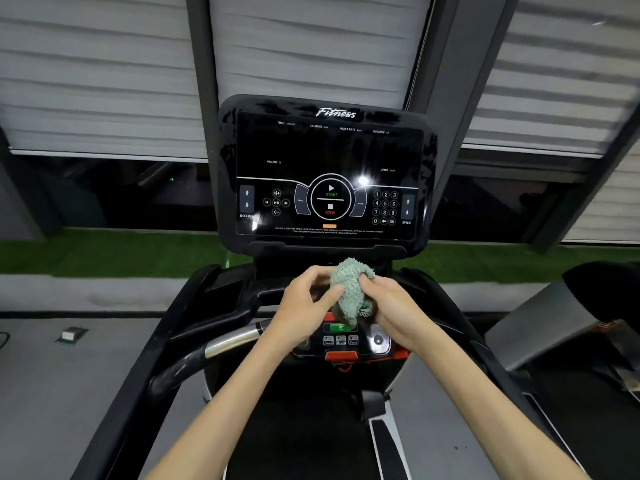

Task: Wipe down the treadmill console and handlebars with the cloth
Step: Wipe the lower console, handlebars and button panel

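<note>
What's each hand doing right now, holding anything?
Left hand: closed on the green cloth, fingers pinching its left side.
Right hand: closed on the same cloth, gripping its right side above the lower control panel.

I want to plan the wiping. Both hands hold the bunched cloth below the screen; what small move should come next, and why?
Probably lift the cloth in the right hand up to the screen. It is bunched between both hands, the left hand too, just below the screen, touching nothing yet.

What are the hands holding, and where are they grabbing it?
A bunched-up green cloth. The left hand pinches its left side and the right hand grips its right side, above the small lower button panel.
</note>
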### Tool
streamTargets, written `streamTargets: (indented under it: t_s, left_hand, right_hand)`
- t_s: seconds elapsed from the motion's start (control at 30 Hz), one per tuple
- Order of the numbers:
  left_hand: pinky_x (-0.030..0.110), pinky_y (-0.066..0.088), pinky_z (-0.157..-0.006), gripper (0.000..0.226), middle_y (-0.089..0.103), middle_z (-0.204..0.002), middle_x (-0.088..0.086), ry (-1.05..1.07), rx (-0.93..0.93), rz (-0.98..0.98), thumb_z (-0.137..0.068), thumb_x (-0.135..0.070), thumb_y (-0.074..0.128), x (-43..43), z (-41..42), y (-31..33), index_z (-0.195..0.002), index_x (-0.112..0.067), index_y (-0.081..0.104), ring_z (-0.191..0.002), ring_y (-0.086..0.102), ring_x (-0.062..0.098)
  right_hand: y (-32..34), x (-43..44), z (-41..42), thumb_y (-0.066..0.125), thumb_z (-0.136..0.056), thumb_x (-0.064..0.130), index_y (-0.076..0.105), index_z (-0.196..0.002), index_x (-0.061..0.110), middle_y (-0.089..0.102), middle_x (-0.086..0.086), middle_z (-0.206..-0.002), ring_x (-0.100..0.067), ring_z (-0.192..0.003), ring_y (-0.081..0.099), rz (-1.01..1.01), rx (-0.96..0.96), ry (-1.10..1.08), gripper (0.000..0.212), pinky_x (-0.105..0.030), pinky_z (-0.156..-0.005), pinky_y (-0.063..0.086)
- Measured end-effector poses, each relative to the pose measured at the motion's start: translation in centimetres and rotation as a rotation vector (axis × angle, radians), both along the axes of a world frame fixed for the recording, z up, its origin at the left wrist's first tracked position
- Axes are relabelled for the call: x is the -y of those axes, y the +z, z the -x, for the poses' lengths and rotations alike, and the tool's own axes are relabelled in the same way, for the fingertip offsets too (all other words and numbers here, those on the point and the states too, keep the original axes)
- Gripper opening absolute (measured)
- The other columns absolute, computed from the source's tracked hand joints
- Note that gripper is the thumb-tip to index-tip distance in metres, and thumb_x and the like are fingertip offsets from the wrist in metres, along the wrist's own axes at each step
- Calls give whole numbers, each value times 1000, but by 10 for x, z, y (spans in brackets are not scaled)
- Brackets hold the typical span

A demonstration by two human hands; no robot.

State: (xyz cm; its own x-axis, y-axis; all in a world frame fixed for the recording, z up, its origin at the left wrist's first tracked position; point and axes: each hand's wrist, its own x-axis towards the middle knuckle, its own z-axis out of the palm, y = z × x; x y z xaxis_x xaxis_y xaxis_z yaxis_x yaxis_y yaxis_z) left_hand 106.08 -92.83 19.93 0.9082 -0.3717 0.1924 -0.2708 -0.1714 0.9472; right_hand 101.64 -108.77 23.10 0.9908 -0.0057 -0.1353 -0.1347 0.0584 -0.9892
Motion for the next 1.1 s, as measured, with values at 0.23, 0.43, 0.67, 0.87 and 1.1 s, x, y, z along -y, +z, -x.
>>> streamTargets:
  t_s: [0.23, 0.43, 0.67, 0.87, 1.1]
  left_hand:
    - [20, 53, -78, 41, 71, -105, -1, -94, -211, 39, -84, -30, 75, 0, 2, 17, -116, -23, 50, -92, 68, 8]
    - [31, 55, -89, 22, 75, -93, -9, -134, -147, -117, -81, -39, 77, -2, 0, 30, -96, -23, 75, -90, 70, 6]
    - [39, 53, -93, 21, 76, -88, -9, -45, -97, -163, -87, -42, 70, -2, -6, 32, -92, -23, 77, -88, 70, 6]
    - [44, 49, -96, 27, 67, -97, 1, 77, -47, -135, -76, -55, 74, -1, -11, 27, -100, -48, 67, -103, 62, 20]
    - [21, 40, -85, 10, 56, -110, -9, 103, 101, -240, -91, -33, 66, 8, -1, 31, -97, -40, 64, -100, 53, 10]
  right_hand:
    - [13, 17, 0, 46, -100, 13, 68, -105, 4, 74, -9, -98, -17, -89, 71, 140, 72, -48, 24, -23, -70, 55]
    - [20, 30, -2, 44, -101, 16, 67, -109, 6, 74, -7, -100, -17, -88, 70, 134, 46, 11, 26, -25, -70, 54]
    - [24, 39, -1, 52, -98, 20, 65, -108, 4, 71, -11, -99, -16, -77, 66, 90, 18, 10, 23, -26, -65, 54]
    - [18, 42, -1, 64, -90, 12, 55, -115, 14, 69, -8, -74, -17, -63, 60, 0, 69, -102, 27, -28, -62, 52]
    - [20, 38, 0, 60, -93, 11, 64, -109, 10, 72, -14, -89, -19, -80, 65, -6, 178, -60, 16, -29, -72, 53]
